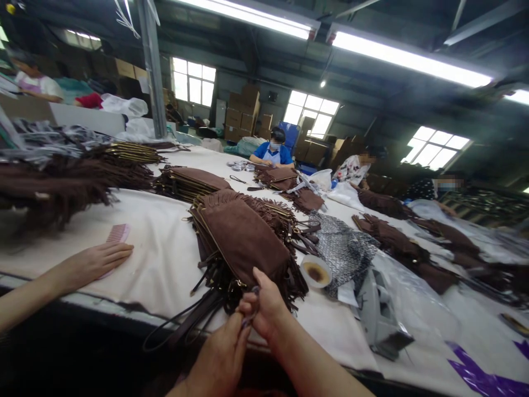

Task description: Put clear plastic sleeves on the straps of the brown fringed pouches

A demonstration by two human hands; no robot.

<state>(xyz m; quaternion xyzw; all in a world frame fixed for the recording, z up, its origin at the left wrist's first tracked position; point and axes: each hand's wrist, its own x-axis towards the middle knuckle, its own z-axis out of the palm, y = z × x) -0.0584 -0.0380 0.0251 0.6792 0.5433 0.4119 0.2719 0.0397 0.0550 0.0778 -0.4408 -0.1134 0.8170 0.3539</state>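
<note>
Left hand [221,348]: fingers were closed on a small item [250,318], kind unclear | right hand [268,309]: fingers curled round the same item | brown bag [248,238]: lay atop the pile [203,236], just beyond both hands

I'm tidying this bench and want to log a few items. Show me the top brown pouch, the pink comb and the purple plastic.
Top brown pouch [248,237]: head view, flat upper face.
Pink comb [118,232]: head view, toothed part.
Purple plastic [475,372]: head view, glossy surface.
</note>
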